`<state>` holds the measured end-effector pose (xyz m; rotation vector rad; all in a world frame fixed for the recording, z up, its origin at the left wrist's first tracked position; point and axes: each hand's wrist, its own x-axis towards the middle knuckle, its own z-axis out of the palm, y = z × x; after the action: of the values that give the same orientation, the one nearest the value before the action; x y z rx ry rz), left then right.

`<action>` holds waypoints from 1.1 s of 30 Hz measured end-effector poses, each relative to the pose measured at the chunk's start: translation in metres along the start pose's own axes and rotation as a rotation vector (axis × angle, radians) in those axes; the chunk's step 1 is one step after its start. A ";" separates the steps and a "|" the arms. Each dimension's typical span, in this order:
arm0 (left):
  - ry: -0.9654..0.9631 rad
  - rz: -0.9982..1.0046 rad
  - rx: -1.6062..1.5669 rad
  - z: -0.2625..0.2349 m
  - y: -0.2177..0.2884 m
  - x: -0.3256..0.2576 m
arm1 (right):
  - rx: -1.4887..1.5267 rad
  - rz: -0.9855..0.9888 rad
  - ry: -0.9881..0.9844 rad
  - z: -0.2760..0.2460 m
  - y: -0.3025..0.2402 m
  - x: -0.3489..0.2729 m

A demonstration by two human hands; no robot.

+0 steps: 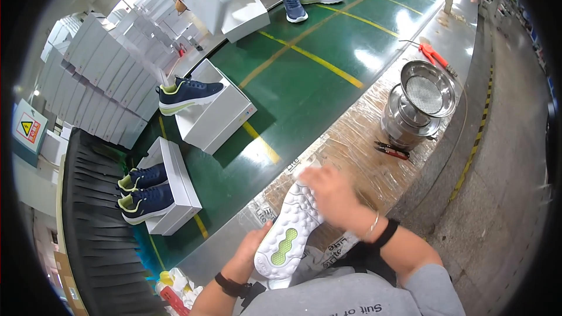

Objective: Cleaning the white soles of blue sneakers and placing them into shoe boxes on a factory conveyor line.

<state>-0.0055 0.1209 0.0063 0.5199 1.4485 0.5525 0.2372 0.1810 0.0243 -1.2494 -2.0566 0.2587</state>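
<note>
Belt's [293, 96] left end: shoe box [186, 190], two navy sneakers [149, 203] | left hand [253, 248]: clamped on upturned white-soled sneaker [291, 231], at surface's [345, 152] near edge | right hand [333, 195]: blurred at toe, grip can't tell | steel strainer [426, 95]: farther along that edge

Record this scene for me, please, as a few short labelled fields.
Left hand: holds the shoe near its heel
Right hand: blurred, at the shoe's toe end; grip unclear
Shoe: white sole facing up, green patch toward the heel
Belt: green, yellow lines
Nearer white box: two navy shoes at its left side
Bench: steel vessel, red-handled tool
</note>
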 end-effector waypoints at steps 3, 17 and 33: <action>-0.033 0.052 -0.107 -0.005 -0.012 -0.003 | 0.096 -0.331 -0.036 -0.004 -0.060 -0.026; -0.193 -0.155 -0.543 0.012 0.021 -0.013 | 0.215 0.134 0.212 0.012 0.044 -0.038; -0.405 -0.192 -0.632 -0.033 -0.004 0.042 | 0.019 0.090 0.048 0.018 0.049 0.001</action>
<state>-0.0361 0.1441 -0.0305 -0.0166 0.8596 0.6679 0.2593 0.2099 -0.0132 -1.3261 -1.9557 0.2866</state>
